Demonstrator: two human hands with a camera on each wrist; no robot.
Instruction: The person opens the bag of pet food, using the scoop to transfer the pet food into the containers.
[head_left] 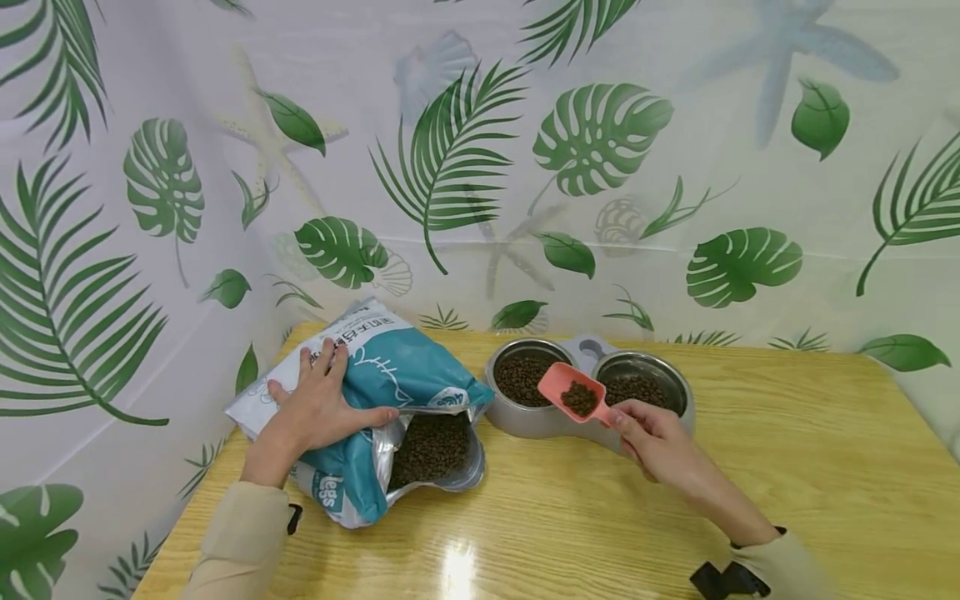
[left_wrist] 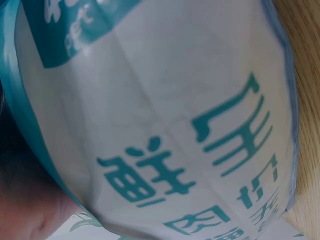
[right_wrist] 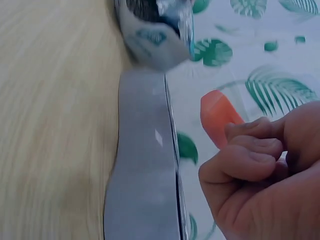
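A teal and white bag of pet food lies on its side, its torn mouth facing right with brown kibble showing inside. My left hand rests on top of the bag, fingers spread and thumb reaching toward the mouth. In the left wrist view the printed side of the bag fills most of the picture. My right hand grips the handle of a pink scoop, which carries some kibble. The scoop is over the grey double bowl, between its two metal dishes. Both dishes contain kibble.
The wooden table extends right of the double bowl and in front of it. A white cloth with green leaf prints hangs behind and to the left. The bag's mouth ends close to the bowl's left side.
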